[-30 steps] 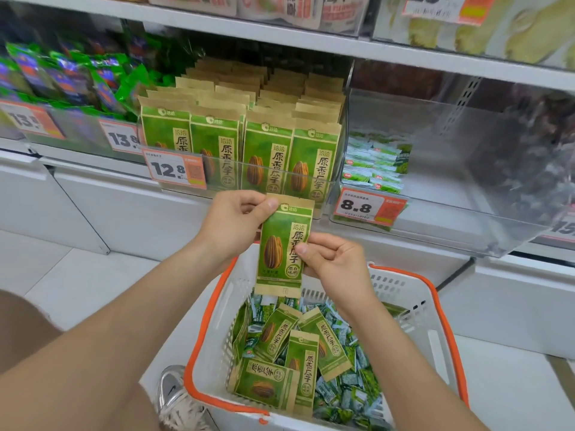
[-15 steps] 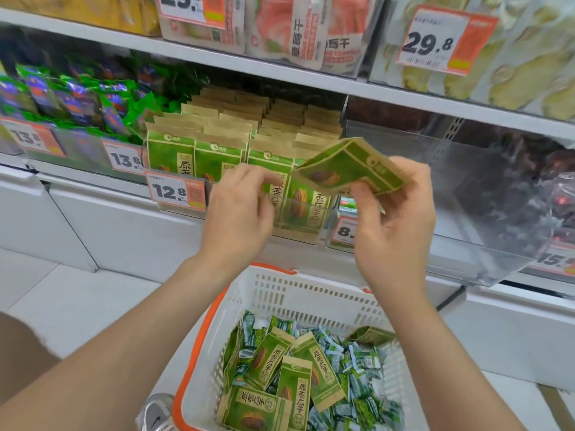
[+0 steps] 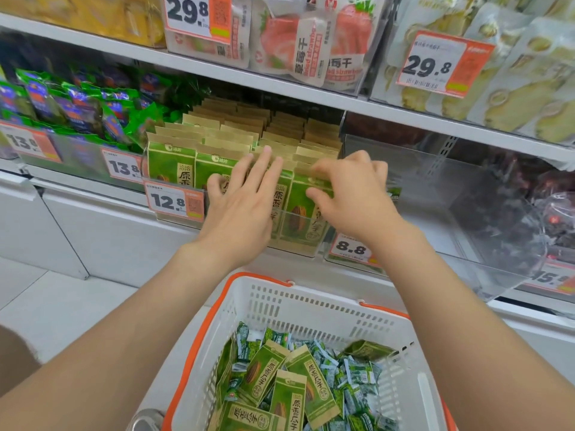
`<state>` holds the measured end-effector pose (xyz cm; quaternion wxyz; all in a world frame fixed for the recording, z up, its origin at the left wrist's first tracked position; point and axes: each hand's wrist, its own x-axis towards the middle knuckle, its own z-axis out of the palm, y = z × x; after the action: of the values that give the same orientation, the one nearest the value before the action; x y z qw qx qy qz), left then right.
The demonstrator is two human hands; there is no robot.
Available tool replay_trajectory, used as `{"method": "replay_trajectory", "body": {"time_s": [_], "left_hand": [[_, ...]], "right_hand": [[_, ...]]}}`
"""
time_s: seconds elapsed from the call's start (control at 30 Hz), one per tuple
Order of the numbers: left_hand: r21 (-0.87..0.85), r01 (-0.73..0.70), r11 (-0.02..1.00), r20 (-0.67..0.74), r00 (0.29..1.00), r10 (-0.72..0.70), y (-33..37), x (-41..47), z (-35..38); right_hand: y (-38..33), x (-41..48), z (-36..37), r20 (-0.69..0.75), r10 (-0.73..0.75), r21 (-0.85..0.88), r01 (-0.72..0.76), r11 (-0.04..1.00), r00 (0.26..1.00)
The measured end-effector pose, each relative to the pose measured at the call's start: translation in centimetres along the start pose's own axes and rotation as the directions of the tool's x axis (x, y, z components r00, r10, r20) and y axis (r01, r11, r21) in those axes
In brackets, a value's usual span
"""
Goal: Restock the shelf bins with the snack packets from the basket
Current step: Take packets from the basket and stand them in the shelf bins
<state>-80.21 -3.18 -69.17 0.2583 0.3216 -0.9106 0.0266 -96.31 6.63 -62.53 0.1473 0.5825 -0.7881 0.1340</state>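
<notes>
Down has come the right hand (image 3: 351,197) since half a second ago: it was up in the air with a green packet (image 3: 298,209), and now the packet stands at the front of the bin (image 3: 295,248) at 12 o'clock. Its thumb and fingers (image 3: 322,169) pinch the brown top edge of that packet, which sits upright at the right end of the front row. At 9 o'clock from it, the left hand (image 3: 239,209) has moved forward too; its fingers are straight and spread wide, and they press flat against the rows of packets (image 3: 217,141) that fill the bin. A price tag (image 3: 174,202) that says 12.8 hangs on the bin front, at 9 o'clock from the left hand. At 3 o'clock is a clear bin (image 3: 466,213) with little in it that can be seen. At 6 o'clock, below both arms, is the white basket (image 3: 311,309) with an orange rim. More green packets (image 3: 286,396) lie in it on a heap of small green sweet packs (image 3: 354,377)
</notes>
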Motion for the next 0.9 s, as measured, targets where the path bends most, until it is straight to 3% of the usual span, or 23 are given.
{"method": "replay_trajectory", "body": {"time_s": [0.13,0.3,0.43,0.53,0.6,0.67,0.73,0.8,0.9], "left_hand": [[0.089,0.000,0.996,-0.052,0.999,0.005,-0.4,0.4,-0.5],[0.152,0.015,0.988,-0.123,0.992,0.003,0.2,0.1,-0.5],[0.089,-0.020,0.996,-0.160,0.987,0.034,0.2,-0.4,0.2],[0.021,-0.066,0.998,-0.270,0.960,0.070,0.3,-1.3,0.8],[-0.020,-0.094,0.995,-0.293,0.953,0.084,0.3,-2.0,1.5],[-0.072,-0.117,0.991,-0.141,0.984,0.106,0.1,-2.7,2.4],[-0.122,-0.071,0.990,0.152,0.984,0.089,-0.4,-3.5,3.6],[-0.071,-0.054,0.996,0.408,0.910,0.078,-1.0,-4.5,4.8],[-0.021,-0.113,0.993,0.653,0.750,0.099,-1.4,-6.3,6.7]], "right_hand": [[-0.2,1.4,0.2,0.199,-0.072,-0.062,0.086,0.994,0.977],[0.0,2.6,1.0,0.038,-0.022,-0.086,0.025,0.996,0.999],[-0.1,1.8,2.1,0.049,-0.029,-0.093,0.034,0.995,0.998],[-0.3,-0.3,2.7,-0.171,0.061,-0.018,-0.065,0.998,0.983],[-1.0,-2.6,3.4,-0.405,0.042,0.128,0.011,0.992,0.913],[-1.7,-5.1,4.7,-0.534,0.000,0.216,0.136,0.967,0.845],[-2.2,-7.4,6.6,-0.527,-0.019,0.202,0.147,0.968,0.850],[-2.2,-9.2,8.5,-0.475,-0.042,0.144,0.125,0.982,0.879],[-2.0,-11.4,11.3,-0.414,-0.080,0.126,0.144,0.982,0.907]]}}
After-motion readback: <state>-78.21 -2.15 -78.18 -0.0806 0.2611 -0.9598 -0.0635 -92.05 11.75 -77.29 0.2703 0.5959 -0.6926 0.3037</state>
